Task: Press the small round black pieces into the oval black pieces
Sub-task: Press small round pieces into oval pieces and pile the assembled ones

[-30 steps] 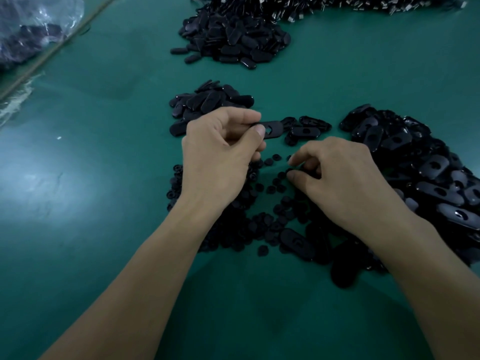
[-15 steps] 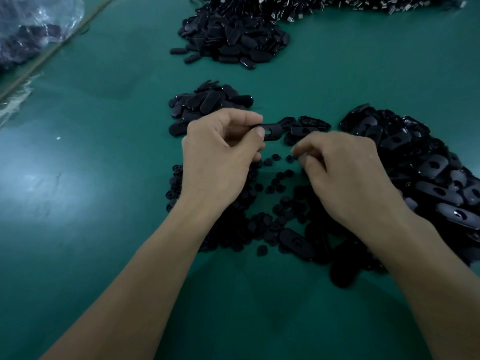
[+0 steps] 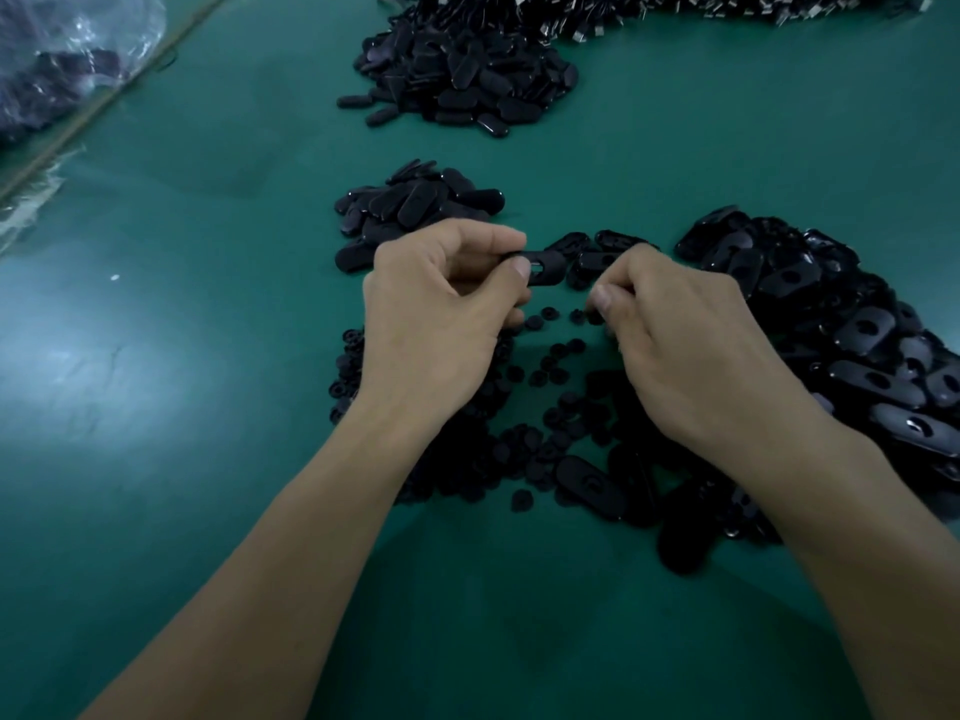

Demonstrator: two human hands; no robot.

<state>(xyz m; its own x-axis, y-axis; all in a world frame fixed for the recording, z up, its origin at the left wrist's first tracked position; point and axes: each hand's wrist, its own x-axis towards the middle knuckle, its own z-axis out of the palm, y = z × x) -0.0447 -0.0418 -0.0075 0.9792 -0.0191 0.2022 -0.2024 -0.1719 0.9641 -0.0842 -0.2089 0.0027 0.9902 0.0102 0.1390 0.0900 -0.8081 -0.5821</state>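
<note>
My left hand (image 3: 441, 314) pinches a black oval piece (image 3: 545, 265) between thumb and forefinger, its hole facing up, held just above the table. My right hand (image 3: 680, 345) hovers a short way to its right with thumb and fingers curled together; a small round black piece (image 3: 595, 318) shows at its fingertips, though the grip on it is partly hidden. Loose small round pieces (image 3: 558, 379) lie scattered on the green table under and between both hands. A heap of oval pieces with holes (image 3: 831, 324) lies to the right.
A small stack of oval pieces (image 3: 415, 205) sits just beyond my left hand. A larger heap (image 3: 462, 75) lies at the back, with metal-tipped parts (image 3: 675, 7) along the far edge. A clear plastic bag (image 3: 62, 59) sits at the back left. Green table (image 3: 182, 356) is bare at left.
My right hand has lifted from the scattered round pieces and moved up and toward the oval piece. My left hand has kept the oval piece nearly still.
</note>
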